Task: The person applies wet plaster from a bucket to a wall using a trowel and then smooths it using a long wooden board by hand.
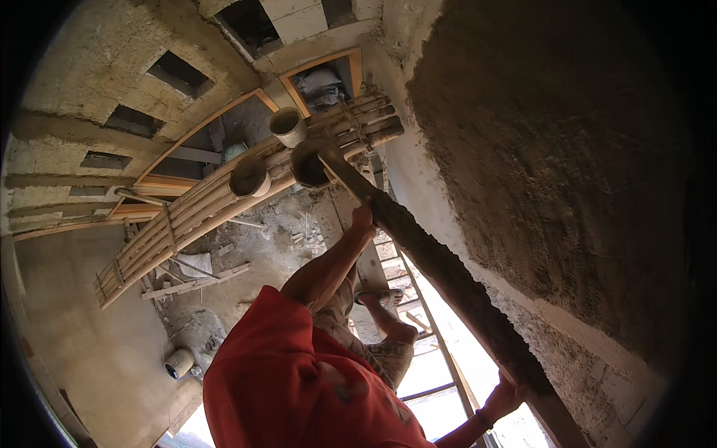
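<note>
A long wooden straightedge board (437, 269), coated along much of its length with dark, lumpy mortar, runs diagonally down to the lower right. My left hand (364, 222) is closed on it near the upper end, and my right hand (505, 396) grips it near the lower end. Its upper tip lies over a dark round pan (305, 163) on a scaffold of bound poles (198, 213). Two buckets (249, 178) stand there too, beside the pan. To the board's right is a wall (553, 172) with dark, rough plaster.
My sandaled foot (381, 297) is on a narrow plank (333, 216) high above a rubble-strewn floor (284, 231). A ladder (441, 358) stands below me against bright light. A drum-like container (179, 363) lies lower left. Timber frames (321, 60) and square wall openings (179, 73) are beyond the scaffold.
</note>
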The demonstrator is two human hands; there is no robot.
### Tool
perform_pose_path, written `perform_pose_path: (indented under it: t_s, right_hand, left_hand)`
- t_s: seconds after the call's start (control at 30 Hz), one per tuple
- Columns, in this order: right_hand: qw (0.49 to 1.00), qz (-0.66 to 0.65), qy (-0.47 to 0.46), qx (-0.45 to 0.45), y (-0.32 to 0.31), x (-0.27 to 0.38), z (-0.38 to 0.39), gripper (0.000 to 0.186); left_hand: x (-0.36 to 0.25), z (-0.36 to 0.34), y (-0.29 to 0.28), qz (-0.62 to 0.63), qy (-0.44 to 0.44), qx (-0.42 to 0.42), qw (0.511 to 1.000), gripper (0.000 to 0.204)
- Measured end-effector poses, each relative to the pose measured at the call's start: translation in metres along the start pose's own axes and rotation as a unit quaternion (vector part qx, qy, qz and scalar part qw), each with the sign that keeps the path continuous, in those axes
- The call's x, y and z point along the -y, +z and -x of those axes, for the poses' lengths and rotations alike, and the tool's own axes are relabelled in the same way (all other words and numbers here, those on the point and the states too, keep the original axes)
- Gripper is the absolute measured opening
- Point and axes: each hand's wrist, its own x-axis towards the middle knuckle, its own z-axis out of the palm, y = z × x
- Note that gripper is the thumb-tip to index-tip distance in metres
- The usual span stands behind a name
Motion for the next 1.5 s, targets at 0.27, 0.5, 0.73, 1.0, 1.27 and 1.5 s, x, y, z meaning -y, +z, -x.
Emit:
perform_pose_path:
  t_s: [0.27,0.5,0.73,1.0,1.27,1.5]
  right_hand:
    - [0.963,0.149,-0.113,0.193,0.147,0.01,-0.054,0.053]
    - [0.969,0.207,-0.037,0.132,0.327,-0.043,-0.075,0.007]
    - [0.93,0.275,-0.015,0.244,0.437,-0.171,-0.075,0.034]
    - [0.933,0.251,0.033,0.255,0.486,-0.221,-0.06,0.05]
    - [0.912,0.277,0.058,0.295,0.576,-0.218,-0.047,0.052]
    - [0.89,0.317,0.035,0.327,0.629,-0.221,-0.048,0.067]
  left_hand:
    - [-0.022,-0.052,-0.026,0.203,0.0,0.032,0.979,0.049]
    - [-0.117,-0.052,-0.031,0.412,-0.02,0.079,0.908,0.068]
    - [-0.166,-0.075,-0.032,0.452,0.079,0.115,0.881,0.078]
    - [-0.184,-0.113,-0.055,0.501,0.112,0.076,0.855,0.083]
    - [-0.224,-0.131,-0.07,0.525,0.195,-0.022,0.828,0.081]
    - [-0.257,-0.138,-0.072,0.53,0.116,-0.094,0.834,0.086]
